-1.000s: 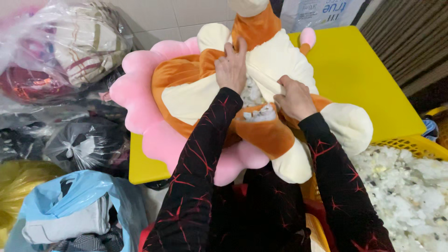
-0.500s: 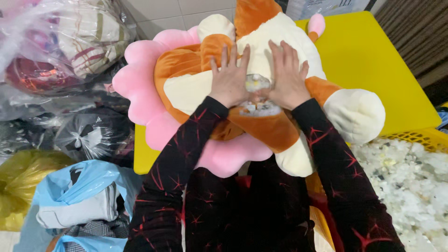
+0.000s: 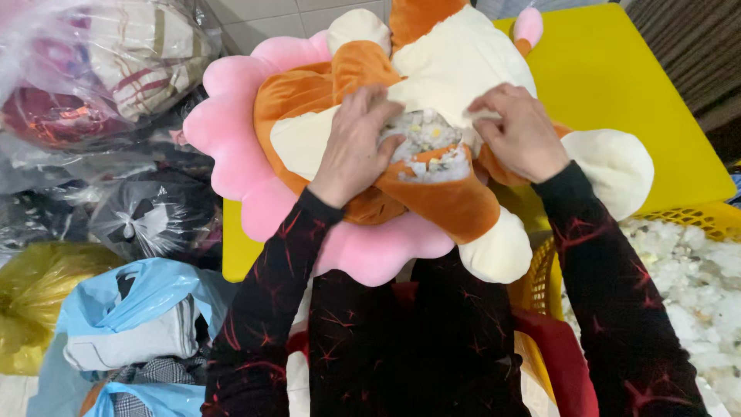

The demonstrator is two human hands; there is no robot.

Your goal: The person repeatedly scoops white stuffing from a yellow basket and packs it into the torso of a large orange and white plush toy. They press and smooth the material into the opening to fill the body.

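A big plush toy (image 3: 432,116), orange and cream with a pink scalloped ruff around it, is lying across the near edge of a yellow table (image 3: 617,93), hanging partly over the person's lap. Both hands are working at an opening in its belly, where white stuffing (image 3: 428,147) flecked with bits of yellow is showing through.

The left hand (image 3: 356,147) is lying palm-down on the cream and orange fabric to the left of the opening, its fingers curled over the edge of the gap and pressing into the stuffing; it is gripping the plush skin there rather than lifting anything free. The right hand (image 3: 521,131) is sitting on the other side of the opening, fingers bunched and pinching a fold of the cream fabric at the upper right rim of the gap. So the opening lies directly between the two hands, each hand touching one side of it, and the stuffing is bulging up between them.

The person's sleeves are black with thin red streaks. To the right, just beside the right forearm, a yellow plastic basket (image 3: 540,270) is holding a heap of loose white filling (image 3: 679,278). To the left of the table, clear plastic bags (image 3: 100,69) of fabric goods are piling against each other, with a light blue bag (image 3: 131,301) and a yellow bag (image 3: 31,293) lower down near the floor.
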